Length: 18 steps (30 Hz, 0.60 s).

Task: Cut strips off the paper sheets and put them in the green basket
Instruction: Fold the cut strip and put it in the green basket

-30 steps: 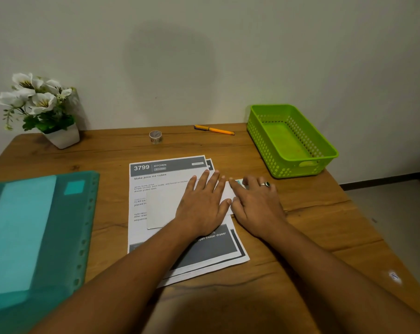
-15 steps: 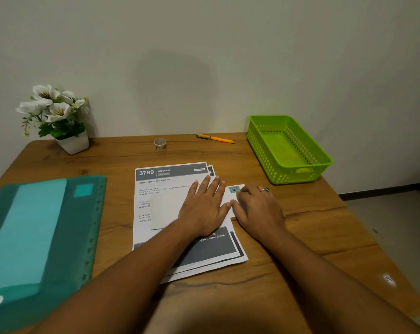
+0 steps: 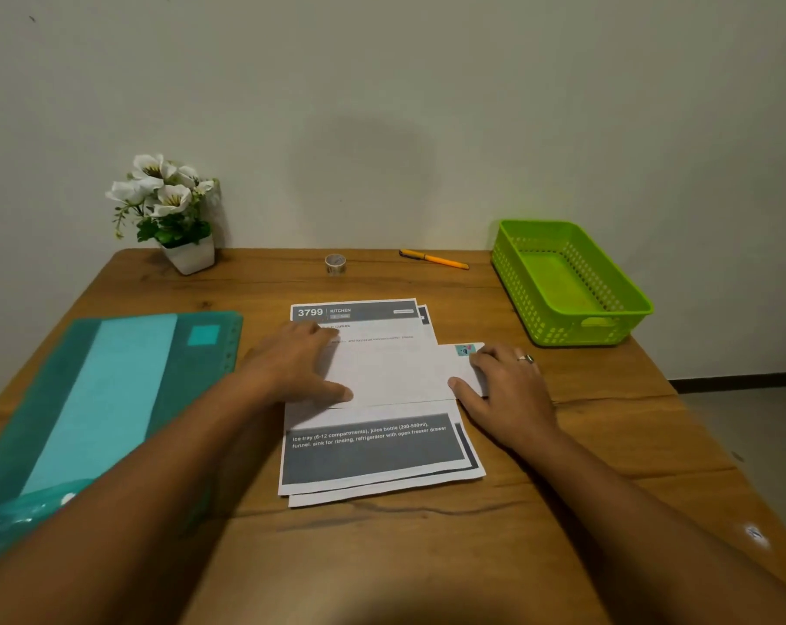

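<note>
Folded white sheet (image 3: 395, 374): lies flat across the stacked printed sheets (image 3: 373, 448), mid-surface (image 3: 427, 557), its right end overhanging them.
Left grip (image 3: 292, 367): flat, fingers straight, pressing the sheet's left end; nothing grasped.
Right grip (image 3: 508, 385): thumb and bent fingertips pressing the right end by the blue sticker; nothing enclosed.
Change: the grips, side by side a second ago, now sit at opposite ends.
Green basket (image 3: 576, 329): far right, well apart.
Teal folder (image 3: 102, 399): left.

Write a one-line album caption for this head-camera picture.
The left hand and right hand hold a white sheet flat on printed papers; the green basket stands empty nearby.
</note>
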### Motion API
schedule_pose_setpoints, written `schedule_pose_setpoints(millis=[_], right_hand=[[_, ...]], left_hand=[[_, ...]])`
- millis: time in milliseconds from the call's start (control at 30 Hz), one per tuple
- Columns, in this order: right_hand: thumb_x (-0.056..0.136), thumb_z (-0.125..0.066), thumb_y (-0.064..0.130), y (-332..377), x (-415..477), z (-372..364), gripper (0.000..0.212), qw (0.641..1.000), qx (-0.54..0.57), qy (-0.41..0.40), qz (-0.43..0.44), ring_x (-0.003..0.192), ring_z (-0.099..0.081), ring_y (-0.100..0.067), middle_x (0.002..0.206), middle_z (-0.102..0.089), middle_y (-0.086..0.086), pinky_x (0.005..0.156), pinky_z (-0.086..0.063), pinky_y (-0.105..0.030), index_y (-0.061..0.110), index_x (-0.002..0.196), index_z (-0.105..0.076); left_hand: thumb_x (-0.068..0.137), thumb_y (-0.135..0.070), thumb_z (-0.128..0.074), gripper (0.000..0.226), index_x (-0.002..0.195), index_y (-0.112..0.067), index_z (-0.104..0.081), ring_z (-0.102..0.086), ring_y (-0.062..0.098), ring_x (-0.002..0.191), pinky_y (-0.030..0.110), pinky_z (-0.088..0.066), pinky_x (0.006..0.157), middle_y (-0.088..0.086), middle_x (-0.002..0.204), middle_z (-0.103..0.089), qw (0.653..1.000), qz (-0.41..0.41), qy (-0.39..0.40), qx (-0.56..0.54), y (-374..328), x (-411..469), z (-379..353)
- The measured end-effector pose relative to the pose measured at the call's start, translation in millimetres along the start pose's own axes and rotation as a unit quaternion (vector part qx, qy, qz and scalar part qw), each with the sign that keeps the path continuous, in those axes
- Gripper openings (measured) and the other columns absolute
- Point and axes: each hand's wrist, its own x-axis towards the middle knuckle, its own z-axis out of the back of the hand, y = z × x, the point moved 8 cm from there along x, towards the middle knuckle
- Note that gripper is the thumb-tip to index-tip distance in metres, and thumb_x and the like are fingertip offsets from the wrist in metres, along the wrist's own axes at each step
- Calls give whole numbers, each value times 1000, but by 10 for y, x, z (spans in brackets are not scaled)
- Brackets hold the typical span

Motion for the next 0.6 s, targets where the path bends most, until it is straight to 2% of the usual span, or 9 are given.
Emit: schedule_pose_setpoints(millis=[100, 167, 233, 300, 367, 467, 533, 600], right_hand=[[89, -44, 69, 2, -18, 3, 69, 1000, 17, 14, -8, 119, -52, -26, 130, -61, -3, 94, -45, -45, 17, 126, -68], [87, -43, 74, -21, -21, -2, 80, 999, 33, 29, -29, 128, -49, -29, 141, -57, -6, 102, -42, -48, 19, 143, -55], [84, -49, 77, -80, -22, -15, 92, 995, 67, 45, -65, 138, -44, -30, 152, -51, -6, 110, -38, -50, 20, 155, -39], [81, -63, 76, -151, -27, -42, 100, 985, 123, 62, -107, 145, -38, -29, 157, -47, -4, 116, -34, -52, 24, 160, -29], [80, -78, 62, -229, -31, -89, 104, 967, 196, 66, -147, 146, -37, -27, 157, -48, -1, 117, -36, -54, 28, 162, -23], [80, -89, 31, -309, -24, -77, 108, 914, 349, 37, -204, 130, -56, -21, 142, -60, 1, 105, -51, -48, 28, 163, -20], [85, -84, 10, -296, -10, 19, 89, 863, 452, 6, -225, 112, -66, -15, 127, -67, -1, 90, -59, -34, 21, 158, -35], [91, -74, -1, -247, 31, 170, 48, 826, 511, -23, -238, 101, -68, -12, 113, -71, 2, 77, -60, -24, 17, 133, -61]], left_hand=[[65, -77, -77, 106, 152, -30, -39, -41, 24, 135, 45, -43, 108, 0, 147, -44, 999, 8, 28, 13, 52, 17, -22], [61, -76, -80, 101, 145, -33, -45, -44, 23, 129, 45, -46, 104, -2, 142, -48, 999, 13, 40, 6, 58, 55, -8], [60, -71, -84, 91, 136, -34, -51, -49, 20, 121, 43, -50, 99, -5, 134, -53, 998, 17, 50, -17, 65, 88, 1], [65, -59, -88, 70, 122, -34, -55, -53, 15, 108, 37, -52, 90, -7, 123, -56, 997, 16, 50, -56, 70, 99, 1], [76, -39, -87, 41, 106, -33, -60, -59, 11, 95, 33, -52, 80, -9, 112, -63, 989, 10, 31, -143, 58, 71, 17], [86, -19, -82, 19, 96, -26, -68, -70, 17, 90, 38, -60, 81, -4, 99, -74, 944, -4, -24, -330, 78, -18, 66], [87, -10, -79, 15, 94, -18, -69, -73, 25, 91, 39, -60, 81, 2, 94, -76, 885, -21, -58, -461, 88, -105, 131], [86, -1, -76, 14, 93, -11, -69, -72, 25, 90, 33, -58, 80, 4, 91, -75, 838, -42, -98, -535, 95, -173, 237]])
